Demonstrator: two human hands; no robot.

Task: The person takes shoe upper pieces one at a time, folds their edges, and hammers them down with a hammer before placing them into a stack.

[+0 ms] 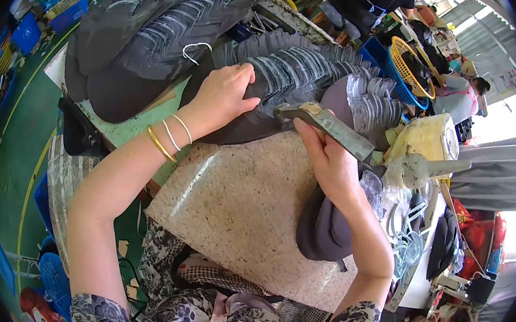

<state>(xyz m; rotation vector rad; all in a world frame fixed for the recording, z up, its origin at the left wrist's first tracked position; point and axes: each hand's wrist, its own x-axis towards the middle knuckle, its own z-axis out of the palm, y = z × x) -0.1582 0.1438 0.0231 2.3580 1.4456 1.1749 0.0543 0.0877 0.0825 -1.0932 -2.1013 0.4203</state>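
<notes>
My right hand (335, 168) grips a flat, grey-crusted brush (329, 127), its far end at the edge of the overlapping dark pieces. My left hand (223, 99) is closed over a row of dark, rounded, sheet-like pieces (297, 72), thumb and fingertips bent inward. Whatever it pinches is hidden. The row is fanned out, with whitish, wet-looking bands along the exposed edges. To its right lies a smaller fanned stack (366, 103) with the same whitish coating. Beneath my forearms is a speckled beige board (242, 197).
More fanned dark pieces (164, 34) cover the far left. A cream tub (428, 139) and a plastic-wrapped cone-shaped object (415, 170) stand at the right. Dark cupped pieces (326, 229) lie by my right forearm. Yellow and blue baskets (409, 70) and other people are farther back.
</notes>
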